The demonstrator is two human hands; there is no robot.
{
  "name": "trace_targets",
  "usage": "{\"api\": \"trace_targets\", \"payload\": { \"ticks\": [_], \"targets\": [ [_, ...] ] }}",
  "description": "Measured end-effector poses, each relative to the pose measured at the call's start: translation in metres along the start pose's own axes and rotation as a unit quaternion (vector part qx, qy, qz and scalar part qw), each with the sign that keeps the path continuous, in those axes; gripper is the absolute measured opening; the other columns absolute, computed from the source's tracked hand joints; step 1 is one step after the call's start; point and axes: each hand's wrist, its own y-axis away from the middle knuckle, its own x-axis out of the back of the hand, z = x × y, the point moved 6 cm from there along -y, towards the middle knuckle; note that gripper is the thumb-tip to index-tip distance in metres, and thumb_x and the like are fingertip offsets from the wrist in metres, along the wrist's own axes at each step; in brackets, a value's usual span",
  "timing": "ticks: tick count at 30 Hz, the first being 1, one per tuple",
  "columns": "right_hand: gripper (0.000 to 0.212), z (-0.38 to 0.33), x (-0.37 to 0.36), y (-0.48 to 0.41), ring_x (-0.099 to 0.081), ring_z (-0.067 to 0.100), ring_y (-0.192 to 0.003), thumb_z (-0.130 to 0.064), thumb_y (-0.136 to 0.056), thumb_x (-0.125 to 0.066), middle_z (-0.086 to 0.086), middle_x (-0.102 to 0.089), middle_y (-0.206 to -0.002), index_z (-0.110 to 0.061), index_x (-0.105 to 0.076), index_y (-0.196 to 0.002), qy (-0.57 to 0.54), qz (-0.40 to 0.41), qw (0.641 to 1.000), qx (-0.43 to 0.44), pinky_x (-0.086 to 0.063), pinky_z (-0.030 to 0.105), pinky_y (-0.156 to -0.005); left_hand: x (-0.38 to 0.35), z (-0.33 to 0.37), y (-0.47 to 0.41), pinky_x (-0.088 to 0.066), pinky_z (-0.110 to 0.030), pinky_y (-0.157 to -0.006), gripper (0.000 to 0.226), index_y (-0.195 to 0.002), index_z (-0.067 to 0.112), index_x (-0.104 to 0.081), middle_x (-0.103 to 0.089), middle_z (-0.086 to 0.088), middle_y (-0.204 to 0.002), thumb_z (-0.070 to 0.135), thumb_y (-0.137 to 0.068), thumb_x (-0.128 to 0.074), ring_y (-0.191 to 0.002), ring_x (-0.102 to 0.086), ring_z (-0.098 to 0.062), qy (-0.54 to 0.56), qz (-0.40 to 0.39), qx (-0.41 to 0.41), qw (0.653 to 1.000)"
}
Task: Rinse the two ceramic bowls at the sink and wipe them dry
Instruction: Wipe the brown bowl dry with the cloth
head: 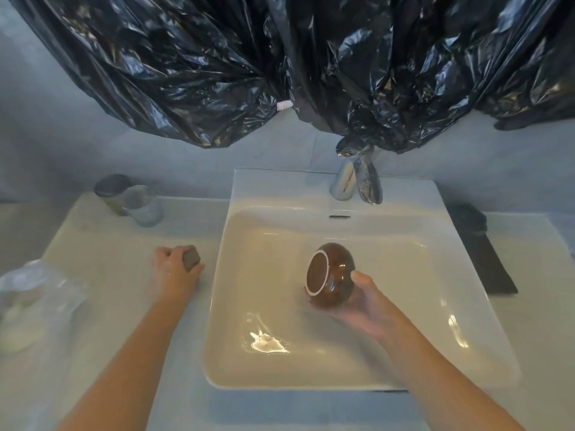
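Observation:
A glossy brown ceramic bowl (337, 275) hangs over the white sink basin (404, 275), tipped on its side so its pale-ringed foot faces left. My right hand (354, 303) cups it from below, thumb against its right flank. On the counter left of the basin, my left hand (172, 269) grips a small grey-brown object (192, 259), possibly a sponge or cloth; it is too blurred to name. A second bowl is not visible.
A chrome faucet (345, 181) stands at the back of the sink. Two cups (130, 197) sit at the back left of the counter. A dark cloth (482, 253) lies right of the basin. Clear plastic (34, 293) lies at the far left. Black plastic sheeting (280, 63) hangs above.

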Motion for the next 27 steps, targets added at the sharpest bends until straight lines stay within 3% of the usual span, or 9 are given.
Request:
{"api": "trace_targets", "payload": {
  "ticks": [4,6,9,11,14,17,19,22,27],
  "targets": [
    [0.104,0.004,0.000,0.003,-0.063,0.036,-0.107,-0.027,-0.048,-0.098,0.020,-0.068,-0.116,-0.009,-0.048,-0.138,0.014,-0.007,1.000,-0.012,-0.053,0.051,-0.089,-0.027,-0.010,-0.010,-0.041,-0.046,-0.101,0.048,-0.133,0.016,-0.054,-0.043,-0.016,-0.134,0.028,-0.088,-0.065,-0.113,-0.048,-0.041,-0.073,-0.092,-0.002,0.993],
    [0.089,0.003,-0.001,0.005,-0.066,0.030,-0.103,-0.030,-0.053,-0.096,0.015,-0.069,-0.113,-0.010,-0.056,-0.130,0.045,-0.019,0.999,-0.008,-0.054,0.046,-0.089,-0.024,-0.004,-0.010,-0.037,-0.047,-0.105,0.049,-0.138,0.016,-0.048,-0.037,-0.013,-0.147,0.026,-0.091,-0.058,-0.124,-0.044,-0.040,-0.091,-0.090,0.000,0.992],
    [0.074,-0.003,-0.003,0.010,-0.067,0.025,-0.099,-0.036,-0.059,-0.092,0.009,-0.071,-0.108,-0.014,-0.064,-0.123,0.100,-0.023,0.995,0.001,-0.053,0.043,-0.088,0.013,0.044,0.004,-0.036,-0.031,-0.100,0.037,-0.127,0.008,-0.055,-0.046,-0.012,-0.138,0.010,-0.091,-0.058,-0.122,-0.047,-0.031,0.061,0.022,-0.049,0.997],
    [0.088,-0.008,-0.001,0.015,-0.065,0.027,-0.101,-0.038,-0.057,-0.093,0.012,-0.067,-0.112,-0.011,-0.054,-0.132,0.137,-0.010,0.991,0.001,-0.052,0.044,-0.087,0.034,0.086,0.025,-0.043,-0.029,-0.091,0.023,-0.112,0.014,-0.062,-0.059,-0.006,-0.117,0.007,-0.090,-0.059,-0.106,-0.056,-0.022,0.170,0.029,-0.084,0.981],
    [0.107,-0.016,-0.002,0.021,-0.062,0.030,-0.104,-0.040,-0.053,-0.094,0.018,-0.055,-0.122,-0.007,-0.044,-0.141,0.195,0.016,0.981,0.008,-0.054,0.041,-0.084,0.028,0.138,0.061,-0.056,-0.036,-0.074,0.017,-0.090,0.020,-0.064,-0.069,-0.008,-0.096,0.005,-0.091,-0.058,-0.082,-0.068,-0.022,0.310,-0.135,-0.052,0.940],
    [0.113,-0.022,-0.006,0.025,-0.059,0.032,-0.114,-0.048,-0.048,-0.095,0.016,-0.054,-0.132,-0.015,-0.045,-0.143,0.271,0.047,0.961,0.021,-0.054,0.042,-0.088,0.004,0.165,0.101,-0.061,-0.032,-0.065,0.013,-0.105,0.014,-0.064,-0.071,-0.010,-0.102,0.019,-0.096,-0.056,-0.078,-0.073,-0.020,0.340,-0.348,0.029,0.873],
    [0.115,-0.027,-0.011,0.029,-0.053,0.032,-0.126,-0.055,-0.046,-0.093,0.010,-0.050,-0.142,-0.023,-0.043,-0.145,0.340,0.066,0.938,0.029,-0.050,0.048,-0.101,-0.006,0.174,0.113,-0.061,-0.033,-0.067,0.021,-0.110,0.013,-0.063,-0.072,-0.010,-0.103,0.027,-0.097,-0.054,-0.083,-0.073,-0.023,0.345,-0.400,0.050,0.848],
    [0.099,-0.034,-0.021,0.036,-0.050,0.023,-0.131,-0.048,-0.054,-0.082,-0.001,-0.050,-0.143,-0.032,-0.040,-0.143,0.442,0.072,0.893,0.045,-0.048,0.040,-0.105,-0.011,0.181,0.119,-0.061,-0.034,-0.070,0.026,-0.107,0.010,-0.064,-0.072,-0.010,-0.098,0.032,-0.095,-0.055,-0.079,-0.074,-0.022,0.334,-0.382,0.060,0.859],
    [0.091,-0.048,-0.029,0.048,-0.042,0.008,-0.128,-0.028,-0.075,-0.083,-0.012,-0.038,-0.145,-0.032,-0.029,-0.149,0.581,0.117,0.799,0.100,-0.040,0.006,-0.085,-0.021,0.193,0.127,-0.060,-0.030,-0.065,0.039,-0.104,0.013,-0.056,-0.069,-0.008,-0.096,0.037,-0.078,-0.074,-0.078,-0.072,-0.018,0.260,-0.327,0.042,0.907]
  ]
}}
